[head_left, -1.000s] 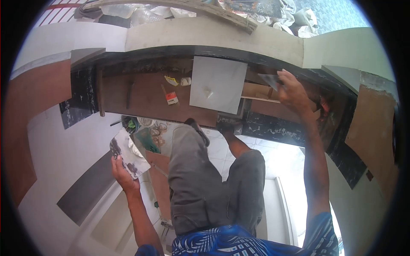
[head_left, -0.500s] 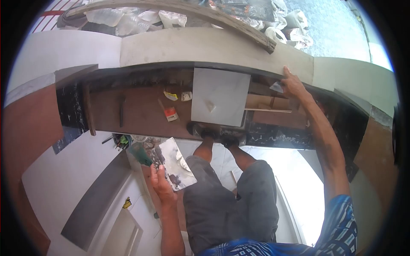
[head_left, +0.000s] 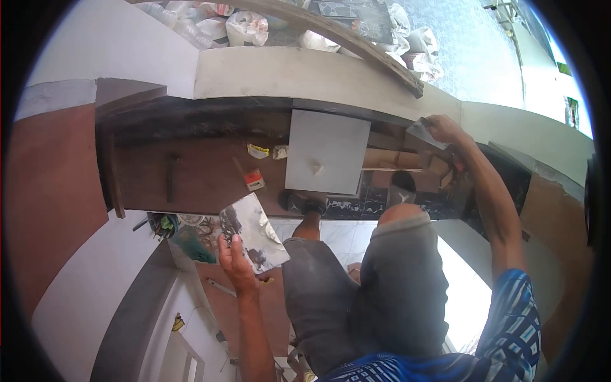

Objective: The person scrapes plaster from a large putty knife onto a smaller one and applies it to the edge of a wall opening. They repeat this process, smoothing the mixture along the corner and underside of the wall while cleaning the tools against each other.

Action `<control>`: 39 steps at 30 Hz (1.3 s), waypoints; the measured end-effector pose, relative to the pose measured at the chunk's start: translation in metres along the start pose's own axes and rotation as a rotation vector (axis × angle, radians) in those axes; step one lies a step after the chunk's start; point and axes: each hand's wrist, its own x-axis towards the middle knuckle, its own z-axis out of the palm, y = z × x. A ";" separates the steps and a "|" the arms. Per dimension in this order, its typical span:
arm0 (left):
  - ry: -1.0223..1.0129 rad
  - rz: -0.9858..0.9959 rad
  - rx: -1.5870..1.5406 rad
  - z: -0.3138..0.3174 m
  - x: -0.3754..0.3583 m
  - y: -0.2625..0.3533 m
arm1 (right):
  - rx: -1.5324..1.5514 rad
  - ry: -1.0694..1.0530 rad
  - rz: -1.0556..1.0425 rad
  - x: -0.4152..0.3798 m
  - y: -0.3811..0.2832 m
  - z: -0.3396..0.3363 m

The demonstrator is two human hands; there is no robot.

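My left hand (head_left: 237, 262) grips the edge of a pale square board (head_left: 256, 234) smeared with white paste and dark patches. At the right, my right hand (head_left: 445, 130) is closed round a flat scraper (head_left: 425, 132), its pale blade pointing left beside the low wall. Between the hands, a grey-white square tile (head_left: 328, 149) lies on the dark ledge, with a small pale lump (head_left: 316, 168) on it.
A red and white box (head_left: 254, 179) and a yellow-white wrapper (head_left: 258, 151) lie left of the tile. A long wooden plank (head_left: 344, 41) crosses the low wall (head_left: 286, 73). White bags (head_left: 247, 28) are beyond it. My feet stand near the ledge edge.
My right hand has left the wall's top edge, its finger no longer pointing along it. My right foot has stepped sideways to the right, with the knee raised. The view has shifted.
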 end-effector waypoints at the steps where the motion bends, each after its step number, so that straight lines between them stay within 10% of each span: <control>1: 0.022 0.051 0.024 0.002 0.001 -0.002 | 0.037 0.100 -0.022 -0.009 -0.010 -0.013; 21: 0.226 0.395 -0.381 0.120 -0.074 0.103 | -0.404 0.219 -1.112 -0.110 -0.379 -0.313; 28: 0.477 0.493 -0.555 0.128 -0.069 0.124 | -0.303 0.209 -1.569 -0.092 -0.401 -0.288; 36: 0.682 0.502 -0.620 0.153 -0.064 0.126 | -0.128 0.094 -1.296 -0.078 -0.378 -0.270; 39: 0.724 0.533 -0.593 0.157 -0.064 0.124 | -0.144 0.029 -1.617 -0.070 -0.376 -0.276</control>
